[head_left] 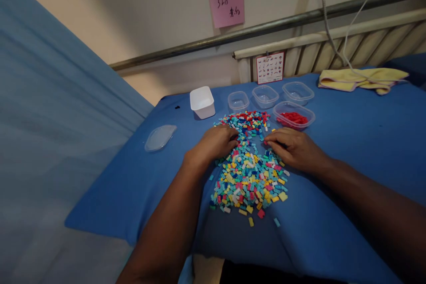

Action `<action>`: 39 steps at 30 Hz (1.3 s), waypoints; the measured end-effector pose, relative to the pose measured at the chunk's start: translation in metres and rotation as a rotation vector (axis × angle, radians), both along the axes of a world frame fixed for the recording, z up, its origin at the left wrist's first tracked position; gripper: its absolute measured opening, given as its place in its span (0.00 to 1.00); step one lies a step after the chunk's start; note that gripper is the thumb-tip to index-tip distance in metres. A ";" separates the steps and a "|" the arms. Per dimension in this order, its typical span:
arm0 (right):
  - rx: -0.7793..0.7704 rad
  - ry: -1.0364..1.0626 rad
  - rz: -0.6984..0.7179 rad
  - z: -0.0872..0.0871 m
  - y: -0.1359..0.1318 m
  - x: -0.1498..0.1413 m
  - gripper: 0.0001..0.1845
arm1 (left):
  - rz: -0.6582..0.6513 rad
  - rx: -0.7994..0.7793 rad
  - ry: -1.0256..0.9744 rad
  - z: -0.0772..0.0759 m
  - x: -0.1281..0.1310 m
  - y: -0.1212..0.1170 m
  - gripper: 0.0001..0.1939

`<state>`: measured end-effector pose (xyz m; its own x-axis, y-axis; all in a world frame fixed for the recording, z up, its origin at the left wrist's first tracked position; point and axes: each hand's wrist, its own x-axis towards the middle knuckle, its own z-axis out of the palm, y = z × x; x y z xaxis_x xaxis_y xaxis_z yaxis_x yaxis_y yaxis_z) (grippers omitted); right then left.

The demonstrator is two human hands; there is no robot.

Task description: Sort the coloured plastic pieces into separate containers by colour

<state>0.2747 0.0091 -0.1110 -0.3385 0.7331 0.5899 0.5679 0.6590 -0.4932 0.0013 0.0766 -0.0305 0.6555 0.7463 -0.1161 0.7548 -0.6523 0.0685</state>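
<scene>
A heap of small toy building bricks (248, 171) in red, blue, turquoise, yellow, pink and white spreads over the blue cloth. My left hand (218, 141) rests on the heap's left side, fingers curled inward among the bricks. Red shows by its fingertips, but what they hold is partly hidden. On the right side, my right hand (293, 147) has thumb and forefinger pinched together at a small red brick (266, 143). Just beyond that hand stands a clear plastic container (311, 117) with red bricks (294, 118) in it.
Three clear containers, left (238, 103), middle (265, 97) and right (298, 93), stand behind the heap. A white tub (203, 103) and a clear lid (160, 137) are to the left. A yellow cloth (361, 79) lies back right. A picture card (270, 68) leans against the radiator (333, 49).
</scene>
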 end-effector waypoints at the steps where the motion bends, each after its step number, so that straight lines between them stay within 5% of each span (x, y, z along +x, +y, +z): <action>1: 0.001 -0.001 0.000 0.000 0.000 0.000 0.11 | 0.013 0.000 0.001 0.000 0.001 0.000 0.06; 39: -0.024 -0.053 0.029 -0.008 0.000 0.004 0.11 | 0.067 -0.207 -0.053 -0.003 -0.009 0.006 0.07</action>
<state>0.2787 0.0092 -0.1188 -0.3898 0.7363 0.5531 0.5746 0.6638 -0.4787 -0.0076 0.0826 -0.0330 0.6144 0.7522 -0.2380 0.7879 -0.5689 0.2359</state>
